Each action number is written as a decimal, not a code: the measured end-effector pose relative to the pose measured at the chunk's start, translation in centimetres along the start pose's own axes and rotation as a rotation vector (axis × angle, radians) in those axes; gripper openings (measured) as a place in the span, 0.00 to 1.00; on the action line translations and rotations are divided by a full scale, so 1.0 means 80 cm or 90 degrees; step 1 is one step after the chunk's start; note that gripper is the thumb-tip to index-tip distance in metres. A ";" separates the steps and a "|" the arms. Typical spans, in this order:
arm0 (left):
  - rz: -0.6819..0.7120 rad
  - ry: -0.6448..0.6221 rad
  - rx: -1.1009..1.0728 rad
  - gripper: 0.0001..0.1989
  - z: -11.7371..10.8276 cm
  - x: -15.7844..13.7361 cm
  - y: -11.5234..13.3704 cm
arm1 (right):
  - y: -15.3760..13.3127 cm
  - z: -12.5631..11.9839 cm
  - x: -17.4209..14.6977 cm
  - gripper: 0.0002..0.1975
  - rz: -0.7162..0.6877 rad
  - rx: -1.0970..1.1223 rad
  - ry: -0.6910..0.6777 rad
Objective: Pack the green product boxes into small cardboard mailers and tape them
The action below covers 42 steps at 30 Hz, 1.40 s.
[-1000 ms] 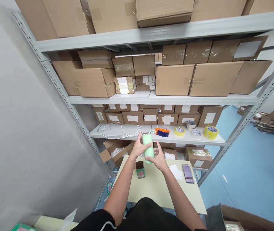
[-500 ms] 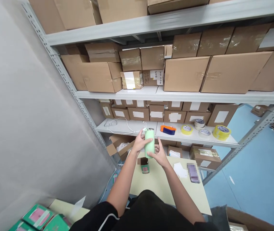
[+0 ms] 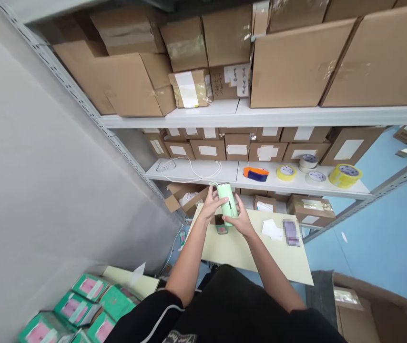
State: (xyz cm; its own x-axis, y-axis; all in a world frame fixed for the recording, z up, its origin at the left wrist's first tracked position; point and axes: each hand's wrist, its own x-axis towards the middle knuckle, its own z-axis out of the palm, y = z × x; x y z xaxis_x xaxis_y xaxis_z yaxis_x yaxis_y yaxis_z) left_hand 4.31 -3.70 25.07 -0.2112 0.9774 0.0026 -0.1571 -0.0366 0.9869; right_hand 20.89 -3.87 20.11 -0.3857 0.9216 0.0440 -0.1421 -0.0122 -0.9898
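Here, green tumbler (image 3: pixel 226 191), dark lettering (image 3: pixel 231 208).

Between the forearms, the worktop (image 3: pixel 225 250) gives open room as far as the small open box (image 3: pixel 221 229), partly screened by the green tumbler (image 3: pixel 229 208) and the left hand (image 3: pixel 212 206). Right of the right hand (image 3: pixel 242 220), a bare strip runs toward the near corner; white paper (image 3: pixel 272 229) and a pixelated flat item (image 3: pixel 291 233) obstruct farther back. Overhead reach beyond meets the shelf (image 3: pixel 230 171), passable between the white cable (image 3: pixel 193 171) and the orange-blue object (image 3: pixel 256 174).
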 end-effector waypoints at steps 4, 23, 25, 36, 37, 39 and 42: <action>0.077 0.156 0.160 0.62 -0.009 -0.002 -0.012 | 0.015 0.005 -0.002 0.67 0.011 -0.084 0.042; -0.027 0.128 0.100 0.43 -0.097 0.041 -0.167 | 0.225 -0.002 0.060 0.30 0.372 -0.194 0.209; -0.034 0.112 0.106 0.41 -0.097 0.041 -0.182 | 0.238 0.004 0.065 0.23 0.368 -0.244 0.215; -0.108 0.084 0.417 0.36 -0.103 0.001 -0.266 | 0.278 0.007 0.071 0.11 0.340 -0.292 0.221; -0.120 0.077 0.448 0.37 -0.102 -0.003 -0.273 | 0.280 0.007 0.071 0.10 0.341 -0.286 0.224; -0.144 0.059 0.484 0.38 -0.102 -0.010 -0.284 | 0.285 0.005 0.070 0.09 0.342 -0.274 0.233; -0.119 0.034 0.501 0.39 -0.106 -0.021 -0.294 | 0.291 0.001 0.069 0.09 0.335 -0.258 0.236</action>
State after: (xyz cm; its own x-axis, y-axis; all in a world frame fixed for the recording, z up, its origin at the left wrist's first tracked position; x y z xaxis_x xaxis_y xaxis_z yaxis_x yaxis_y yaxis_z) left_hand 0.16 -6.24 0.45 -0.2968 0.9412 -0.1612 0.5265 0.3021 0.7947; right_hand 15.36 0.86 -2.67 0.0310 0.9048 -0.4248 0.3495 -0.4079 -0.8434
